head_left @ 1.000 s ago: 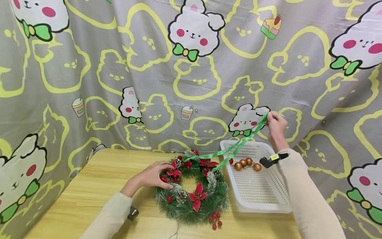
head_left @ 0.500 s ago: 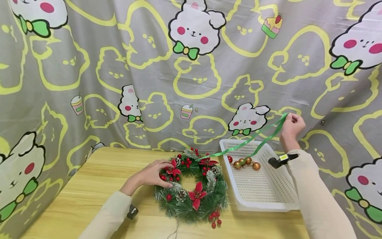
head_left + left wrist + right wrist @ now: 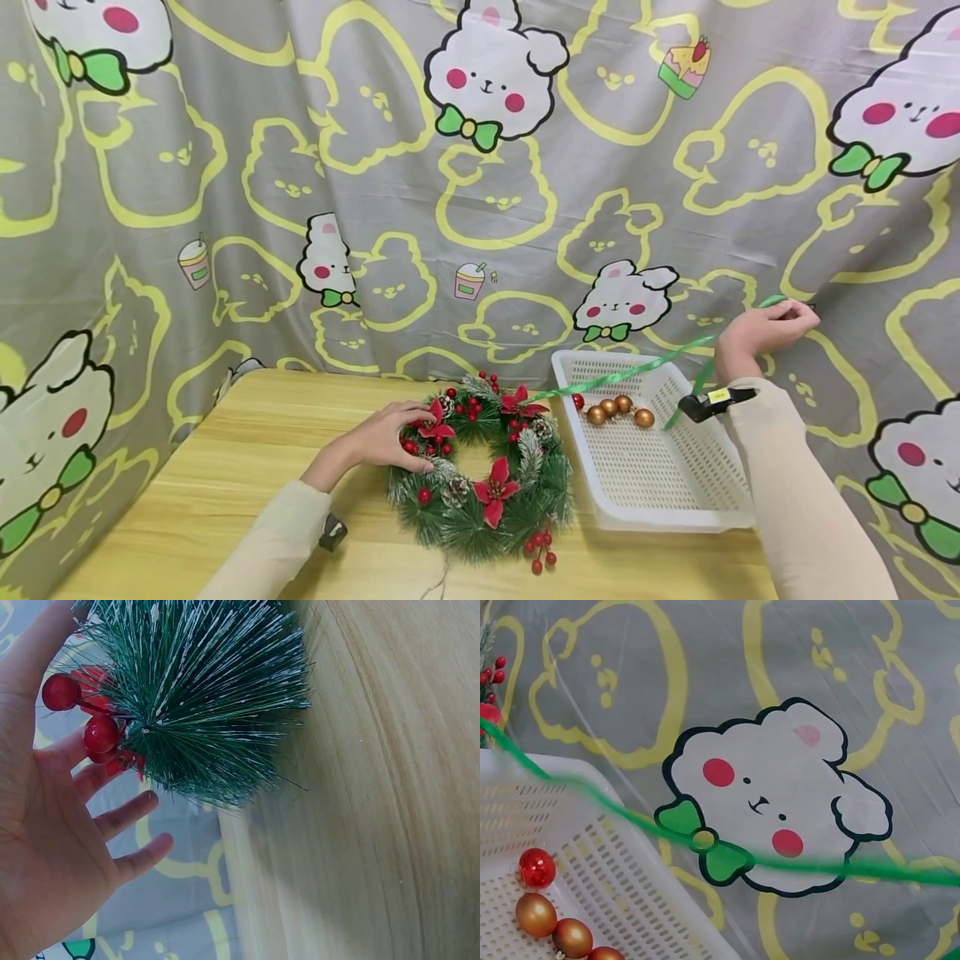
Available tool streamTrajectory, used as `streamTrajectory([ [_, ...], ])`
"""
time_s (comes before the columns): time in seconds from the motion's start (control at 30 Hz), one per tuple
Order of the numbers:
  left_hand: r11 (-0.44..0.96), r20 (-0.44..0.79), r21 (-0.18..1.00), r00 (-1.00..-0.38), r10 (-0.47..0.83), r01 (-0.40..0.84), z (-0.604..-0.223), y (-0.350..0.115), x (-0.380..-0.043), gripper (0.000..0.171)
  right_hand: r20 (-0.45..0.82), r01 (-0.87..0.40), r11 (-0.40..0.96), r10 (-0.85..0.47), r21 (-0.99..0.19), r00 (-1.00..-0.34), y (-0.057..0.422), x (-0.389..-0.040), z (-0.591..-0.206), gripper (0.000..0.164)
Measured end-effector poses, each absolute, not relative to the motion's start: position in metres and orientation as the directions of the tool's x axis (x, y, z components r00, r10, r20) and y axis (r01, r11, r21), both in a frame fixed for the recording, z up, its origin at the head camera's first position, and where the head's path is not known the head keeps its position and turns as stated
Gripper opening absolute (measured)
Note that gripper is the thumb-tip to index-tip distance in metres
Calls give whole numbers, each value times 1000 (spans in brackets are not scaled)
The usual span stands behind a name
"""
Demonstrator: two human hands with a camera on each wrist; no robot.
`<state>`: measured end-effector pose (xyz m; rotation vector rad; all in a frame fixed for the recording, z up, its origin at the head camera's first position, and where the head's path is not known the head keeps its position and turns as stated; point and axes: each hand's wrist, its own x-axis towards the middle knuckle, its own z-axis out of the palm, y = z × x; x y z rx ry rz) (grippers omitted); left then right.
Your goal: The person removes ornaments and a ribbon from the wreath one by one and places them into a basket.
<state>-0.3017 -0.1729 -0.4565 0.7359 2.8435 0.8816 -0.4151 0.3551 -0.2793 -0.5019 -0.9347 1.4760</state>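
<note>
A green wreath (image 3: 480, 533) with red flowers, berries and pine cones lies on the table. My left hand (image 3: 392, 435) rests over its left side, the fingers loosely spread in the left wrist view beside red berries (image 3: 101, 733). Raised at the right, my right hand (image 3: 768, 333) pinches a green ribbon (image 3: 618, 377). From the wreath's upper right the ribbon runs over the basket to that hand, and one end hangs down inside the basket. In the right wrist view the ribbon crosses the picture, blurred; the right fingers are mostly out of that frame.
To the wreath's right stands a white perforated basket (image 3: 667, 521), with several gold balls (image 3: 643, 418) and a red ball (image 3: 577, 401) in it. A berry sprig (image 3: 540, 546) sticks out at the wreath's lower right. A printed curtain (image 3: 405, 208) hangs behind the wooden table (image 3: 217, 450).
My right hand has moved to the right and turned over at the wrist, drawing the ribbon along. The ribbon's loose part has swung right, over the basket. The left hand and wreath stay put.
</note>
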Motion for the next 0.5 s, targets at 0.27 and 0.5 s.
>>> streamTrajectory([
  [0.27, 721, 64, 552, -884, 464, 419, -457, -173, -302, 82, 214, -696, 55, 966, -716, -144, 353, -398, -266, 23],
  [0.5, 719, 64, 553, -882, 467, 421, -456, -172, -302, 82, 252, -691, 99, 960, -716, -123, 358, -390, -253, 26],
])
